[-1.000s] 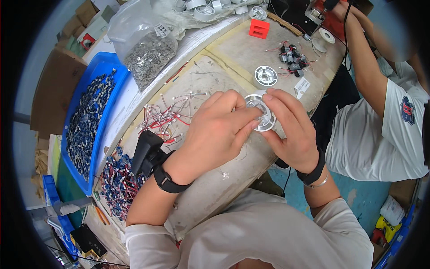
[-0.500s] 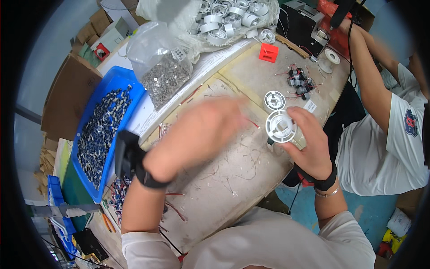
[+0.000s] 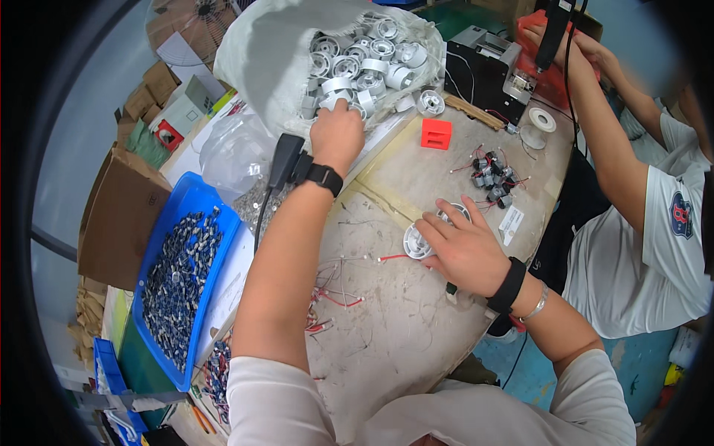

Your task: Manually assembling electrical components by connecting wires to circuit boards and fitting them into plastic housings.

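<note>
My left hand [image 3: 338,137] reaches to the near edge of a white woven sack [image 3: 256,44]. Its fingertips are among the white round plastic housings [image 3: 346,67] there; whether they grip one is hidden. Low over the table, my right hand [image 3: 467,253] has its thumb and forefinger around a white round housing [image 3: 416,242], with the other fingers spread. A second white housing [image 3: 452,214] lies just beyond, partly under those fingers. A short red wire [image 3: 393,257] sticks out beside the nearer housing.
Small motors with wires [image 3: 491,178] lie in a heap, near a red block [image 3: 436,134]. At left stand a blue tray [image 3: 195,372] of small parts and a clear bag [image 3: 234,152]. A black machine [image 3: 476,82] is at the back, with a co-worker's arm [image 3: 606,123] beside it.
My left hand has moved up and away from the table's middle to the sack. My right hand has shifted left and turned, its fingers now over the housings. The view has shifted too.
</note>
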Available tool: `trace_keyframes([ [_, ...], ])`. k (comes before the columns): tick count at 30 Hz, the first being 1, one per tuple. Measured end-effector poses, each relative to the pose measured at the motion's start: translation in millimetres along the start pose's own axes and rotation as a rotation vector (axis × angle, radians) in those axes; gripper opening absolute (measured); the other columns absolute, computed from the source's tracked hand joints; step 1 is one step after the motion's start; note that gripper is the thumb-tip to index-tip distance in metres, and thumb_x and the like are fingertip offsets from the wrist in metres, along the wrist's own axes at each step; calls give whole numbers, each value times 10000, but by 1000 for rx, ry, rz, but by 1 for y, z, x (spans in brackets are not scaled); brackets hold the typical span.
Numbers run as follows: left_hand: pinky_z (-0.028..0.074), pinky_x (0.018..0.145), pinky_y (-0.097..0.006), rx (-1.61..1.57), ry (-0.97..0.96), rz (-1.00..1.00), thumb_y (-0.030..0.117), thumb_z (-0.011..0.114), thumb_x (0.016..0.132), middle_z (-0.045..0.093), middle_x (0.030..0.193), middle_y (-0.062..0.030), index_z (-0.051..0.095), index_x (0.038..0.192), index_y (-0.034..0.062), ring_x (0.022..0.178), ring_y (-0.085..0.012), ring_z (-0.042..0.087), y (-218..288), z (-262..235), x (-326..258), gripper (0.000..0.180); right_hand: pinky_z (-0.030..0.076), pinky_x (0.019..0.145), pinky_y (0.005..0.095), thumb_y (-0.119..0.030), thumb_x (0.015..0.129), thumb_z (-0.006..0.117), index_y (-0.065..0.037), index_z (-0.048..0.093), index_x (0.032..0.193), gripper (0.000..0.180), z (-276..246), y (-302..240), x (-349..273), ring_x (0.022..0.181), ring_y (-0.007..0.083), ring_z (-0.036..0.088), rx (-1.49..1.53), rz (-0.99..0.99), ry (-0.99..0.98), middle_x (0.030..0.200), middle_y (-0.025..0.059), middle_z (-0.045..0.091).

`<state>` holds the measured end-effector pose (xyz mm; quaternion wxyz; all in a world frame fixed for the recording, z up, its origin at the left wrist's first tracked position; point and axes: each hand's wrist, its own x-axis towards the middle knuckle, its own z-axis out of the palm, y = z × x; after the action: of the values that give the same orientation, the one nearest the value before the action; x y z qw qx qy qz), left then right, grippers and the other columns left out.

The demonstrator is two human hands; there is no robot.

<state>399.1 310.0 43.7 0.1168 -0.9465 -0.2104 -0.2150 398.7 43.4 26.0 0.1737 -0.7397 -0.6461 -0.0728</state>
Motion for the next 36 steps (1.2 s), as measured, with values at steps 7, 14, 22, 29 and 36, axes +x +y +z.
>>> trace_keyframes([
  [7,462,668,-396,-473,222,-45,165,584,801,584,889,-123,622,829,23,777,-321,572,-9,-17,-34,151,274,990,466,-223,697,685,-64,481,1156,527,-7,5,-4,1169,336,401,203,46,41,1198,164,462],
  [14,425,859,-373,-526,29,154,201,608,794,538,1105,-180,544,1093,29,998,-346,524,9,-17,-64,351,292,976,448,-201,712,671,-71,503,1141,479,-9,1,-8,1172,332,390,240,2,85,1215,167,447],
  [22,419,870,-386,-794,-351,402,256,605,786,552,1096,-178,521,1164,71,1006,-335,520,67,10,-67,428,422,840,378,-151,766,613,-25,510,1104,375,-14,59,6,1022,329,506,271,264,22,1155,166,496],
  [29,462,733,-353,-842,-324,279,263,694,716,598,943,-169,574,1026,-14,829,-289,578,62,12,-60,433,431,817,391,-184,789,591,-7,536,1063,331,-11,63,0,949,337,531,360,209,190,1016,166,554],
  [36,458,722,-242,-1445,-346,-280,244,606,840,611,916,-69,558,1058,-23,829,-130,579,38,-16,-73,348,452,732,406,-325,663,704,-131,526,1117,525,-14,12,-34,916,296,517,119,228,50,1028,131,513],
])
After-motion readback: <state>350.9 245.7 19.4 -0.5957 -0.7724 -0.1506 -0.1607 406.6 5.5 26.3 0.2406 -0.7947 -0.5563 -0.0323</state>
